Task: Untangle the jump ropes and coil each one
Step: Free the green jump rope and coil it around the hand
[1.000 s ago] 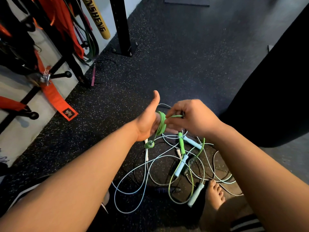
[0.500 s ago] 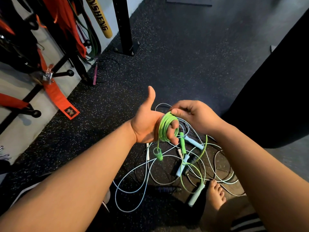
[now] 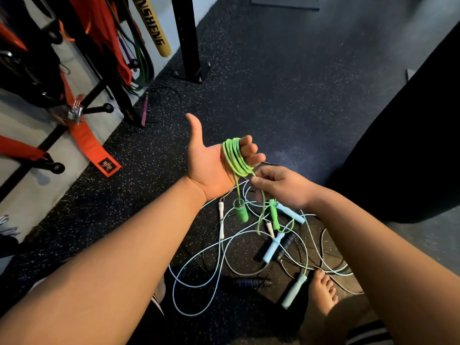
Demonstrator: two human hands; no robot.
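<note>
1. Since half a second ago the left hand (image 3: 211, 165) has turned palm up, and the right hand (image 3: 281, 188) has gone down from the top of the coil to just under it.
2. Nearest, a bare foot (image 3: 321, 290) stands at the right edge of the pile (image 3: 219, 260) of light blue, white and dark ropes. They cross each other on the floor (image 3: 298, 95), so I judge that they are not yet untangled.
3. Above the pile, the green jump rope (image 3: 235, 158) is wound in several turns round the left fingers. These are only lightly bent and the thumb is spread away, so this hand serves as a spool and does not clench.
4. The right hand pinches the free green strand just beside the coil, probably to feed the next turn with tension.
5. One green handle (image 3: 241, 212) hangs under the left palm. The second green handle (image 3: 273, 215) lies lower, among the pile.
6. Far left, an orange strap (image 3: 87, 135) hangs down to the floor. A black post (image 3: 185, 38) stands beyond.
</note>
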